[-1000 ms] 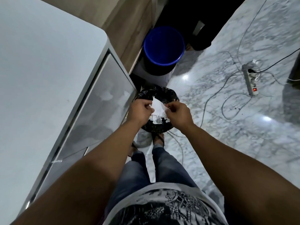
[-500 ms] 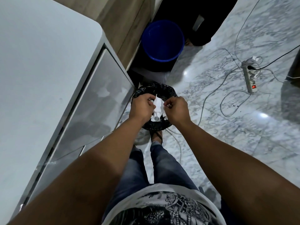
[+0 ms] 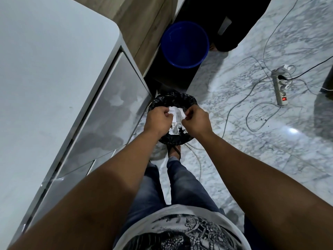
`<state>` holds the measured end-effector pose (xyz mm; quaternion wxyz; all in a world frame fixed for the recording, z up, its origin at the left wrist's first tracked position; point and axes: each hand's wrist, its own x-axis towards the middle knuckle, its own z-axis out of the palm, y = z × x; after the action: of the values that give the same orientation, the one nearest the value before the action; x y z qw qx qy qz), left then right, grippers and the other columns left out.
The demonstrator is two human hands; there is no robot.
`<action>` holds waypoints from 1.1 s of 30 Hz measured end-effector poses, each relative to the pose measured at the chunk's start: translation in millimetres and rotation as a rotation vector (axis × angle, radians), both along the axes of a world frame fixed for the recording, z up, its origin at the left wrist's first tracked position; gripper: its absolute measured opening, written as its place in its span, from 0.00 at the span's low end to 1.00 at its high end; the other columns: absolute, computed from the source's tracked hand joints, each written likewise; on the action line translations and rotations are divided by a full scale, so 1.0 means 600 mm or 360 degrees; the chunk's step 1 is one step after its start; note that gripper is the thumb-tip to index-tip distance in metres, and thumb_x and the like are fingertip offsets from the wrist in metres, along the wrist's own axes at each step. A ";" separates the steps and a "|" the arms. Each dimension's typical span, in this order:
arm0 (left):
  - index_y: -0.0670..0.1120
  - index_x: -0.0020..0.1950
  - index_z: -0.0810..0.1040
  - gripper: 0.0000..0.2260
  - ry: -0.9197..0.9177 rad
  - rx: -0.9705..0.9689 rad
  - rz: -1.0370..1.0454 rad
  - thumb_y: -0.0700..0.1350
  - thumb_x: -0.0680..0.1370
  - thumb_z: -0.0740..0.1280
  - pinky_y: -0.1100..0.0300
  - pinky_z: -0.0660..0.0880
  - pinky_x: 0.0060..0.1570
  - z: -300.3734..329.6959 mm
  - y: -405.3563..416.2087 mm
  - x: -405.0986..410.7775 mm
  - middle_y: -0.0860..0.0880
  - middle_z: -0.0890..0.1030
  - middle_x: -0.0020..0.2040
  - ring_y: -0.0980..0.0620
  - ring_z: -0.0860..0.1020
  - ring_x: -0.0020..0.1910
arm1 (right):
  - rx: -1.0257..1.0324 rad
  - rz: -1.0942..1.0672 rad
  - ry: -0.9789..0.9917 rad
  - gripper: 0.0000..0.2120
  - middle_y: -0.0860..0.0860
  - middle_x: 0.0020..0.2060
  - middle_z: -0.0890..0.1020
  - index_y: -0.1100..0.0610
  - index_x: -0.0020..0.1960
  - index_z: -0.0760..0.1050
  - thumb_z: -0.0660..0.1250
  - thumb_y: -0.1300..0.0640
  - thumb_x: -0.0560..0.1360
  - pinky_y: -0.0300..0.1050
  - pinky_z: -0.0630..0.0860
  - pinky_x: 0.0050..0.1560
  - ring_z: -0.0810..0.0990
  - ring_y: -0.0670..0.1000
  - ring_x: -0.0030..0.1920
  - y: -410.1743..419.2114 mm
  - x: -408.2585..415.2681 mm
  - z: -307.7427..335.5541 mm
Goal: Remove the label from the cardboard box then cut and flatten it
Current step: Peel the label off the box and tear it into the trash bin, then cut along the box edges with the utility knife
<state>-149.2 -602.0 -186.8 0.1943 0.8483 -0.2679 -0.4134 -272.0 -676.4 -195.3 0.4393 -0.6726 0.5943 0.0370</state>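
The cardboard box is out of view, and the print on the crumpled white label [image 3: 176,117] is too small to read; its lower part merges with other white scraps inside the black-lined bin [image 3: 173,101]. The label sits between the two fists, directly over the bin's mouth. The left hand [image 3: 158,120] and right hand [image 3: 197,121] are both curled closed, pinching its opposite edges.

The label [image 3: 176,116] is a white, crumpled sheet with faint print. It is pinched at both sides, above a black-lined bin [image 3: 173,101].
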 end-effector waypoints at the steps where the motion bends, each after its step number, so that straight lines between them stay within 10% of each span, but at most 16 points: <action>1: 0.40 0.60 0.82 0.13 0.0003 0.0014 -0.0001 0.43 0.80 0.63 0.74 0.64 0.30 0.001 0.001 0.001 0.41 0.84 0.53 0.52 0.77 0.37 | 0.0005 0.0013 0.0004 0.08 0.51 0.39 0.81 0.54 0.42 0.76 0.66 0.67 0.70 0.43 0.77 0.37 0.80 0.52 0.40 0.001 0.000 0.001; 10: 0.44 0.36 0.73 0.10 0.0061 0.0117 -0.0040 0.40 0.78 0.64 0.63 0.64 0.29 0.005 0.010 0.013 0.50 0.72 0.31 0.53 0.68 0.30 | 0.0009 0.0130 -0.0028 0.06 0.47 0.33 0.79 0.55 0.47 0.83 0.74 0.60 0.70 0.37 0.72 0.39 0.78 0.47 0.36 0.000 -0.001 -0.005; 18: 0.57 0.35 0.64 0.18 0.0141 0.0095 0.0001 0.40 0.79 0.64 0.60 0.66 0.47 0.020 0.019 0.019 0.50 0.73 0.46 0.51 0.70 0.45 | 0.0110 0.0186 0.0010 0.10 0.44 0.35 0.77 0.55 0.50 0.80 0.69 0.64 0.71 0.41 0.75 0.40 0.78 0.49 0.40 0.006 0.003 -0.003; 24: 0.45 0.67 0.79 0.15 0.0215 0.0035 0.0099 0.42 0.80 0.66 0.63 0.70 0.59 0.066 0.029 0.038 0.47 0.82 0.62 0.49 0.78 0.62 | 0.0043 0.0249 -0.0070 0.11 0.47 0.39 0.81 0.53 0.52 0.80 0.66 0.62 0.72 0.44 0.76 0.42 0.80 0.51 0.42 -0.001 0.018 0.037; 33: 0.46 0.62 0.83 0.12 0.0060 -0.0396 0.0305 0.43 0.80 0.68 0.65 0.73 0.61 0.202 0.059 0.092 0.50 0.84 0.59 0.57 0.80 0.55 | -0.0192 0.0410 -0.0423 0.10 0.47 0.46 0.83 0.52 0.55 0.79 0.67 0.60 0.74 0.42 0.78 0.45 0.82 0.48 0.46 -0.032 0.090 0.167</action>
<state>-94.3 -566.8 -65.5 0.3415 0.8314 -0.2311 -0.3725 -218.1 -695.6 -95.2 0.4645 -0.7671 0.4413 -0.0319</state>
